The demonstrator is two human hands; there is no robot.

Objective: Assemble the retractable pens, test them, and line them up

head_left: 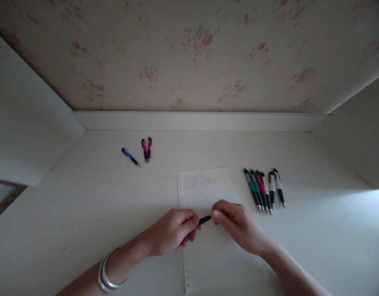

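My left hand [175, 230] and my right hand [235, 224] meet over a sheet of lined paper [204, 189] on the white desk [84, 213]. Both are closed around a pen [204, 220], of which only a short black section shows between the fingers. The left hand grips one end and the right hand pinches the other. Silver bangles [107, 279] circle my left wrist. The top of the paper carries a few lines of writing.
Several pens [265, 190] with teal, pink and white barrels lie in a row right of the paper. A blue pen [130, 157] and two pink pens [146, 149] lie at the back left. Floral wallpaper [189, 53] rises behind the desk.
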